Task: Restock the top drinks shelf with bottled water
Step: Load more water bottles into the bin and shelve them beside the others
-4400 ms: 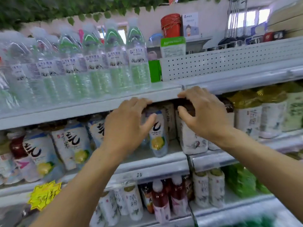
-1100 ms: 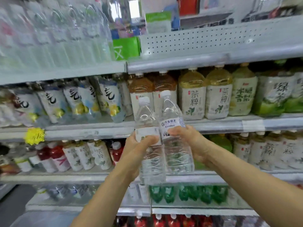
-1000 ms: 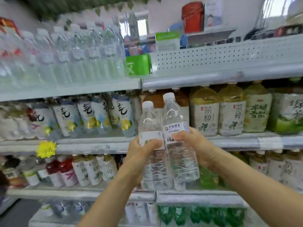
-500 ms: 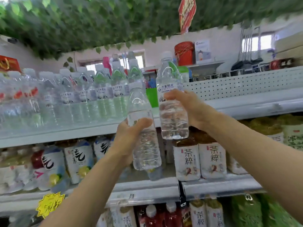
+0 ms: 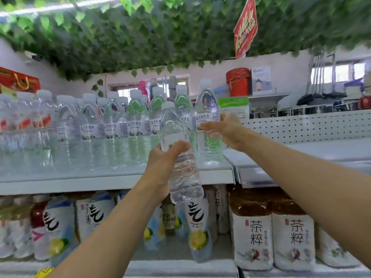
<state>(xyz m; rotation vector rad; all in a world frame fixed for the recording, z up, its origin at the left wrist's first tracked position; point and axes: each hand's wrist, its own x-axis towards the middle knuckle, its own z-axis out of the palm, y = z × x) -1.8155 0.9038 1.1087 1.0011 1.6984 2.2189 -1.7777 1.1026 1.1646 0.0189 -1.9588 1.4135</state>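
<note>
My right hand [image 5: 226, 130] grips a clear water bottle [image 5: 208, 137] by its label; the bottle stands upright with its base on or just above the right end of the top shelf [image 5: 112, 181]. My left hand [image 5: 162, 163] grips a second clear water bottle [image 5: 180, 157] around its middle and holds it tilted in front of the shelf edge, its base below shelf level. Several rows of water bottles [image 5: 96, 129] with white caps fill the top shelf to the left.
The adjoining top shelf section [image 5: 301, 157] to the right, backed by a perforated panel [image 5: 313, 126], holds nothing in view. Tea bottles [image 5: 273, 229] and flavoured drinks [image 5: 60, 223] fill the shelf below. Green leaf garlands and a red sign [image 5: 246, 27] hang overhead.
Both hands have risen with the bottles from waist height to the top shelf. The right-hand bottle has come down at the shelf's right end; the left-hand one trails lower.
</note>
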